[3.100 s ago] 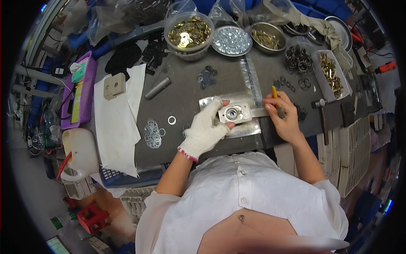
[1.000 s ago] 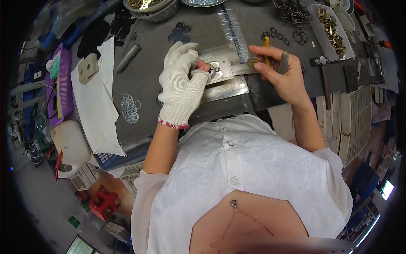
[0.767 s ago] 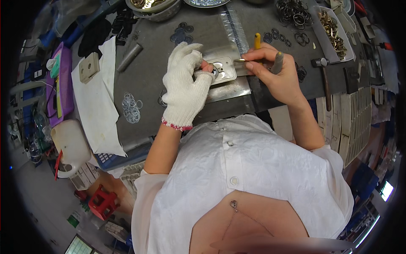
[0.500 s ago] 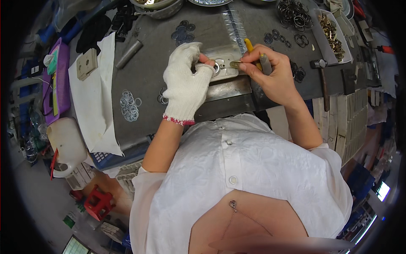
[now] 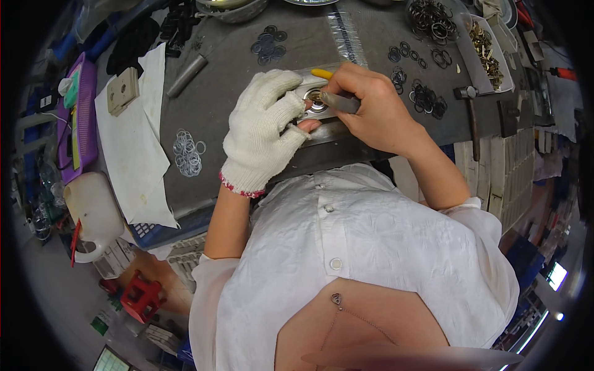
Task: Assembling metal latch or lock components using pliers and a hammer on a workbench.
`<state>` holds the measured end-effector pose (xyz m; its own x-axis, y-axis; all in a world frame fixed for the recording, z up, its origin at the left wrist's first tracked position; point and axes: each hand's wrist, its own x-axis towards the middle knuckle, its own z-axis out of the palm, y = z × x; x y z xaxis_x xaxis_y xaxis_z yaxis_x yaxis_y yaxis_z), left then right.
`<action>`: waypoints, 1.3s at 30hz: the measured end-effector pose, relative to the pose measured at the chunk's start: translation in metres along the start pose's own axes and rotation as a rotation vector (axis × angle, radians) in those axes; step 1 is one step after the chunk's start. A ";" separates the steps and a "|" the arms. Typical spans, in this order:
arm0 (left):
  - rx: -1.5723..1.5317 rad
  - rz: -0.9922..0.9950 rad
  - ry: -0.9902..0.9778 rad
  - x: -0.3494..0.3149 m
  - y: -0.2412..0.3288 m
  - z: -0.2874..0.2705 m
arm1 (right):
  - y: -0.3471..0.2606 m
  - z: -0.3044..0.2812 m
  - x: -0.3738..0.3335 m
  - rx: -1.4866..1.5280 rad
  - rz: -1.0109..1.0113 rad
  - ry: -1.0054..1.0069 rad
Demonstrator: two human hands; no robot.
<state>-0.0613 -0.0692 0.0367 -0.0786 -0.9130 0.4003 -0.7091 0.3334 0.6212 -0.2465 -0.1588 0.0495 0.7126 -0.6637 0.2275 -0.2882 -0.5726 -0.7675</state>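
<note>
My left hand (image 5: 263,133), in a white knitted glove with the thumb and finger tips bare, curls against the near left side of a silver metal plate (image 5: 298,121) and holds it. A shiny ring (image 5: 317,107) is set in the plate, with a small brass-coloured piece (image 5: 314,96) inside it. My bare right hand (image 5: 377,111) is closed round a tool with a yellow handle (image 5: 322,73) and a grey handle (image 5: 340,102), which look like plier handles. The grey end points down at the ring. My fingers hide the rest of the tool.
Black rings (image 5: 268,44) lie beyond the plate, with more black rings (image 5: 426,99) to the right. Clear rings (image 5: 188,153) lie at left. A hammer (image 5: 474,120) rests near a white box (image 5: 502,82) of brass parts. A metal rod (image 5: 187,75) lies far left.
My right hand has moved left over the plate, and the grey handle has swung down to the ring. The brass piece, pinched in that hand before, is now in the ring. My left hand shifted slightly left.
</note>
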 end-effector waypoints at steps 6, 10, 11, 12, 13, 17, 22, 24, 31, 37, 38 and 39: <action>0.026 0.009 0.033 -0.002 0.000 0.000 | 0.005 -0.011 -0.007 0.027 0.000 0.074; 0.018 0.013 0.039 -0.002 -0.001 0.001 | 0.009 -0.004 -0.007 0.067 -0.079 0.061; 0.034 0.018 0.015 -0.001 0.000 -0.002 | 0.009 -0.004 -0.007 0.066 -0.078 0.063; 0.053 0.018 -0.004 -0.001 0.001 -0.003 | 0.008 -0.004 -0.007 0.062 -0.073 0.073; 0.056 0.014 -0.001 -0.001 0.000 -0.003 | 0.007 -0.005 -0.007 0.059 -0.070 0.083; 0.003 -0.040 0.024 -0.005 -0.001 0.001 | 0.007 -0.007 -0.004 -0.015 -0.204 0.083; -0.012 -0.093 0.022 -0.005 -0.001 0.000 | 0.011 -0.001 -0.002 -0.280 -0.448 0.015; 0.054 -0.053 -0.037 -0.003 0.000 -0.002 | 0.012 -0.001 -0.002 -0.272 -0.447 0.032; -0.016 -0.071 0.007 0.000 -0.002 0.004 | 0.016 -0.006 -0.009 -0.227 -0.346 -0.034; -0.007 -0.088 -0.009 0.013 0.000 0.000 | 0.014 -0.003 -0.013 -0.162 -0.300 -0.002; 0.006 -0.088 -0.041 0.016 0.002 -0.003 | 0.014 -0.003 -0.013 -0.152 -0.299 0.011; 0.022 -0.087 -0.071 0.019 0.002 -0.006 | 0.014 -0.002 -0.013 -0.155 -0.307 0.013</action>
<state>-0.0600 -0.0844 0.0492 -0.0651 -0.9527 0.2968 -0.7304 0.2481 0.6363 -0.2615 -0.1595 0.0370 0.7730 -0.4550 0.4421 -0.1566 -0.8121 -0.5621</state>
